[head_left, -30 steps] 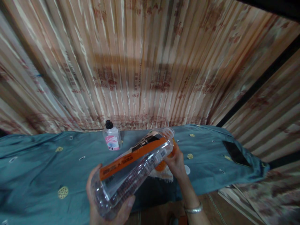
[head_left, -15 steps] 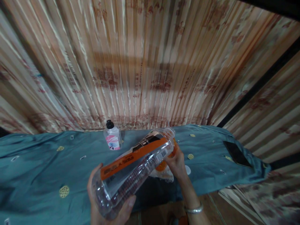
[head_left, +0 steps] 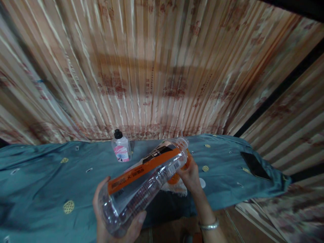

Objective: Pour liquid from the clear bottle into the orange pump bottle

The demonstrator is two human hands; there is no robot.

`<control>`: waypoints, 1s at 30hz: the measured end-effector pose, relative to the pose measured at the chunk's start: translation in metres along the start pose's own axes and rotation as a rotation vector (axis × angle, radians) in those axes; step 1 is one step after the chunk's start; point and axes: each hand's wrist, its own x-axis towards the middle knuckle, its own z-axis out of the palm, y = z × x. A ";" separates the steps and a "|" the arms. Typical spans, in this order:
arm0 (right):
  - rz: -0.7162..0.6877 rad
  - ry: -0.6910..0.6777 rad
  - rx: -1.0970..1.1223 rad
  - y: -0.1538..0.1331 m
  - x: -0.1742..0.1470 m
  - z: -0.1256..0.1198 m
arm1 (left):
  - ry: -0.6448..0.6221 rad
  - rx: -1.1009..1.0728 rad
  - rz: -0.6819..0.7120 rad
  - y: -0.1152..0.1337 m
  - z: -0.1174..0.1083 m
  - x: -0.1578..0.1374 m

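Note:
A large clear plastic bottle [head_left: 149, 179] with an orange and black label lies tilted across the middle, its mouth up to the right. My left hand [head_left: 101, 206] is closed around its base at the lower left. Behind its neck, my right hand [head_left: 191, 173] is wrapped round an orange container [head_left: 174, 179], mostly hidden by the bottle. The bottle's mouth is just above this container; whether they touch I cannot tell. A white cloth [head_left: 180, 189] lies beneath the container, and a white round lid [head_left: 202, 183] sits right of my right wrist.
On the teal patterned tablecloth [head_left: 45, 175], a small clear bottle [head_left: 122, 150] with a black cap and pink label stands at the back. A flat black tablet or phone [head_left: 255, 165] lies at the right. Pleated curtains [head_left: 152, 67] hang behind, with a dark pole [head_left: 280, 89] at the right.
Hardly anything differs. Both hands keep their holds, and the large bottle stays tilted at nearly the same angle; the whole view has shifted very slightly.

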 end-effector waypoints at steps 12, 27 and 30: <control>-0.002 0.006 0.027 -0.004 0.000 0.000 | -0.021 -0.007 -0.011 0.003 0.000 0.001; -0.013 0.014 0.011 -0.001 0.000 0.000 | -0.028 0.020 -0.010 -0.002 -0.003 0.003; -0.004 0.005 0.003 -0.001 0.000 0.000 | -0.018 0.007 0.008 0.000 -0.002 0.003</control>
